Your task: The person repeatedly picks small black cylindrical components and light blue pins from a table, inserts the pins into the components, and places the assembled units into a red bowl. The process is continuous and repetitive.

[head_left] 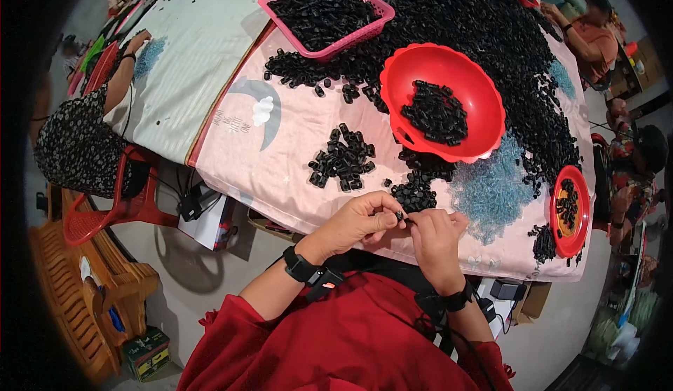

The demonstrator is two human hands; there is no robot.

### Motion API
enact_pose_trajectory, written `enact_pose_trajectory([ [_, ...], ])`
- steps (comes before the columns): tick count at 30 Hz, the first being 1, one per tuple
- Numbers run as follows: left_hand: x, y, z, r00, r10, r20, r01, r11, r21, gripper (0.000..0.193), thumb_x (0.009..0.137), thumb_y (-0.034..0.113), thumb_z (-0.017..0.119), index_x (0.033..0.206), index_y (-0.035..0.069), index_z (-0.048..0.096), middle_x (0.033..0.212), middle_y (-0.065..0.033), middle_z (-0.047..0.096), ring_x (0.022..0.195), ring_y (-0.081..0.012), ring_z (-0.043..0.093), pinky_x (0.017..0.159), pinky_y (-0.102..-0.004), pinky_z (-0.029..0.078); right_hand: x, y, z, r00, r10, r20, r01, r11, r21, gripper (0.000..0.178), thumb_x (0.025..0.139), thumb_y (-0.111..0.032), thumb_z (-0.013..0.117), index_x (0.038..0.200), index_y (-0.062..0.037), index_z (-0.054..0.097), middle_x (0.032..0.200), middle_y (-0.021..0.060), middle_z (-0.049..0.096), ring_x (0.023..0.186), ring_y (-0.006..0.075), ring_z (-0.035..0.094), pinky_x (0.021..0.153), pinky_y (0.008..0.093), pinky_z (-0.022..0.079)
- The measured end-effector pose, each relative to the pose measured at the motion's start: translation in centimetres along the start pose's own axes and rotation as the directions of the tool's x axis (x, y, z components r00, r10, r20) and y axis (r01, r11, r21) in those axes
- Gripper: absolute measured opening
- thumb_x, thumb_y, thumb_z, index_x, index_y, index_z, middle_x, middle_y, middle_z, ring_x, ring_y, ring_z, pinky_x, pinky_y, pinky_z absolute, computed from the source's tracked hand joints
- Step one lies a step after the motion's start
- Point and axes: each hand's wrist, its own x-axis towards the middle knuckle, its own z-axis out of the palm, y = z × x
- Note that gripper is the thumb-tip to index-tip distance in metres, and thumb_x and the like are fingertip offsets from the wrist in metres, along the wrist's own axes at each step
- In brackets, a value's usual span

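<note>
My left hand [359,221] pinches a small black part [399,216] between thumb and fingertips at the table's near edge. Close against it, my right hand [436,240] has its fingers pressed together at the same part; whatever it grips is too small to make out. Just beyond both hands lies a little pile of black parts [415,193]. Another loose group of black cylindrical pieces [342,158] is farther left. To the right spreads a heap of small clear bluish pieces [491,191]. Behind stands a red scalloped bowl [484,97] with black parts inside.
A pink basket [384,14] full of black parts stands at the back, beside a large black heap [466,12]. A red oval tray [580,209] sits at the right edge. People work at left and right; a red chair [151,198] is at left.
</note>
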Motion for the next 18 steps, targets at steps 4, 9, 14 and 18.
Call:
enact_pose_trajectory([
  [4,-0.1,-0.1,0.1,1.0,-0.004,0.006,0.004,0.999,0.038,0.021,0.106,0.02,0.07,0.12,0.006,0.067,0.105,-0.0041,0.075,0.064,-0.0027,0.052,0.056,-0.0184,0.042,0.0,0.0,-0.3,0.999,0.007,-0.036,-0.006,0.999,0.037,0.023,0.085,-0.005,0.077,0.106,-0.0109,0.07,0.1,0.0034,0.069,0.094,0.0235,0.065,0.091,0.0433,0.037],
  [9,-0.3,0.0,1.0,0.999,-0.04,-0.016,0.042,0.993,0.109,0.021,0.105,0.022,0.071,0.121,0.007,0.069,0.107,-0.0018,0.075,0.07,-0.0022,0.053,0.061,-0.019,0.043,-0.4,-0.4,-2.1,0.968,0.218,-0.122,-0.167,0.928,0.333,0.017,0.088,-0.004,0.078,0.103,-0.0077,0.072,0.096,0.0063,0.072,0.092,0.0235,0.066,0.087,0.0389,0.043],
  [14,-0.6,-0.2,2.9,0.997,-0.077,0.018,0.075,0.994,0.074,0.023,0.105,0.023,0.072,0.121,0.007,0.068,0.097,0.0041,0.069,0.074,-0.0019,0.053,0.061,-0.019,0.043,0.4,-1.5,-5.0,0.962,0.261,-0.083,-0.204,0.886,0.417,0.014,0.092,-0.001,0.072,0.106,-0.0035,0.074,0.097,0.009,0.072,0.093,0.0252,0.065,0.088,0.0365,0.046],
  [18,-0.3,-1.0,3.4,1.0,-0.016,0.001,0.015,0.993,0.118,0.021,0.105,0.021,0.072,0.12,0.006,0.07,0.095,0.0064,0.064,0.078,-0.0014,0.052,0.066,-0.0193,0.044,0.1,-1.8,-5.2,0.971,0.223,-0.084,-0.178,0.913,0.366,0.012,0.096,-0.002,0.069,0.108,-0.0019,0.073,0.097,0.01,0.072,0.095,0.0255,0.065,0.09,0.036,0.047],
])
